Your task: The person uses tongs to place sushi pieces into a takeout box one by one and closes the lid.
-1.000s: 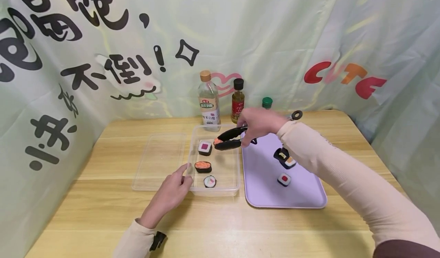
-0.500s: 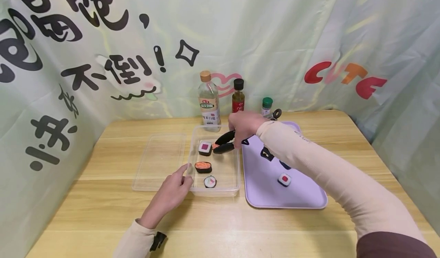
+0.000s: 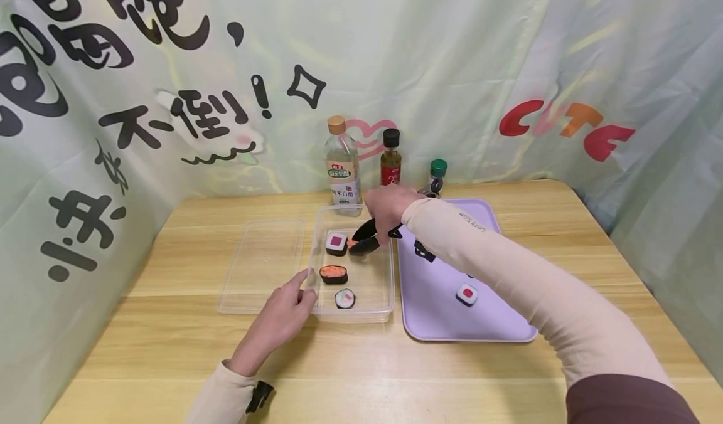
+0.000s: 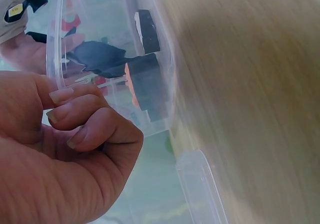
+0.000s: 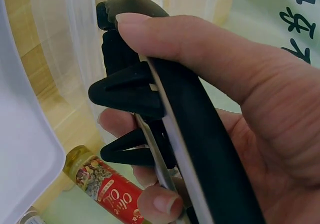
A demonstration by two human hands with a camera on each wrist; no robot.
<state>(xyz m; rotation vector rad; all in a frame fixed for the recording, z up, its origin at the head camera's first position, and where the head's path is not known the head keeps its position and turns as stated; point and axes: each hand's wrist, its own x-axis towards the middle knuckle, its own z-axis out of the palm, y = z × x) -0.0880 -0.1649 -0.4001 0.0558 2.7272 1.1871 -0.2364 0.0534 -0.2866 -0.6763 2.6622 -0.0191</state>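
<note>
The right hand (image 3: 388, 207) is curled round black-tipped tongs (image 3: 366, 246), which slant leftward and nearer, tips pointing at an orange sushi piece (image 3: 351, 243) inside the clear plastic box (image 3: 353, 317); the left hand (image 3: 282, 311) touches its rim, grip unclear.

Left forearm (image 3: 248, 349) extended forward, left hand (image 3: 282, 311) palm-down with fingers (image 4: 105, 126) curled inward, right arm (image 3: 508, 273) angled across, right hand (image 3: 390, 207) gripping with thumb and fingers.

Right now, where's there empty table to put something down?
Bare table lies in front of the clear box and purple tray, and between curtain and clear lid. Crowded: the box's far half, with sushi, tongs and right hand.
</note>
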